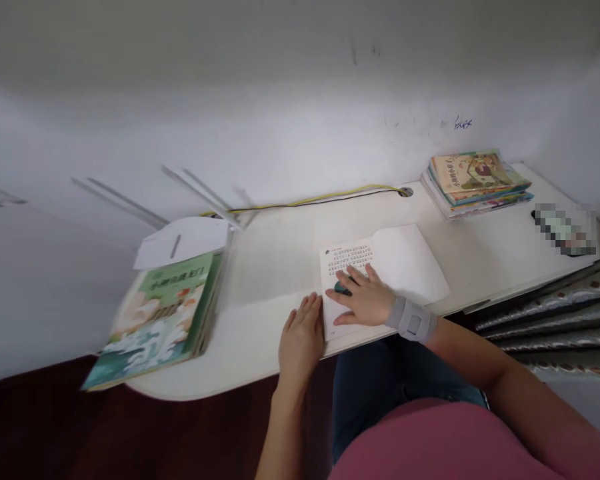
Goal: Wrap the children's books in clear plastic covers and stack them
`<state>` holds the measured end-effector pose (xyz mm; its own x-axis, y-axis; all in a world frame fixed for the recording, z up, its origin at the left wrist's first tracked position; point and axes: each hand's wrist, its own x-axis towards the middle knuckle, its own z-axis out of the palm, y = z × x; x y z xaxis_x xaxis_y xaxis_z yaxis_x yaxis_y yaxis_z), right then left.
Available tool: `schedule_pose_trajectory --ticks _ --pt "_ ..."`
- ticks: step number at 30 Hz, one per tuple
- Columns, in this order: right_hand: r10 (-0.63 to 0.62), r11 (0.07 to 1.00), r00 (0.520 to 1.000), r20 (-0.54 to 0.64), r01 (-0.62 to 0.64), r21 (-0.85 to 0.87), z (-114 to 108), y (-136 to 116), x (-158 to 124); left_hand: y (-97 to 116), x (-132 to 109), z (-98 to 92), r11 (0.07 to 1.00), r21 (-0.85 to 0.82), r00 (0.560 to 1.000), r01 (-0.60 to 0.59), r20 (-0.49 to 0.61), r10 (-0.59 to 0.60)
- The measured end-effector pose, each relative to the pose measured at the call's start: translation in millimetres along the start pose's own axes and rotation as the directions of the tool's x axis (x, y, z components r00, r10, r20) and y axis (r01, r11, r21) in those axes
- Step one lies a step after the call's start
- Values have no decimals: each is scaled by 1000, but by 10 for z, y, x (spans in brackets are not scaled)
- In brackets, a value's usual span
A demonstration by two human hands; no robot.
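An open book (350, 260) lies on the white table in front of me, with printed text and a dark picture on its left page. Its right page (405, 260) looks blank and white. My right hand (363, 299) rests on the left page with the fingers spread, covering part of the picture, and a grey band circles that wrist. Along the book's left edge my left hand (303, 335) lies flat on the table, fingers stretched out and close together, holding nothing.
A pile of picture books (160, 313) overhangs the table's left end. Behind it stands a white router (185, 241) with antennas. More books (480, 180) are stacked at the back right, near a phone (563, 229). A yellow cable (325, 196) runs along the wall.
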<state>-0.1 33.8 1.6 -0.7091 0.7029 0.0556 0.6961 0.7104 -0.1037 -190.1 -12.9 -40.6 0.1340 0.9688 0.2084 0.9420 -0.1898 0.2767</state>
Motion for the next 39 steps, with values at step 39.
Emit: schedule_pose_trajectory --ticks 39 --pt "258 950 965 -54 -243 196 52 619 -605 437 270 -645 9 -974 892 224 202 -404"
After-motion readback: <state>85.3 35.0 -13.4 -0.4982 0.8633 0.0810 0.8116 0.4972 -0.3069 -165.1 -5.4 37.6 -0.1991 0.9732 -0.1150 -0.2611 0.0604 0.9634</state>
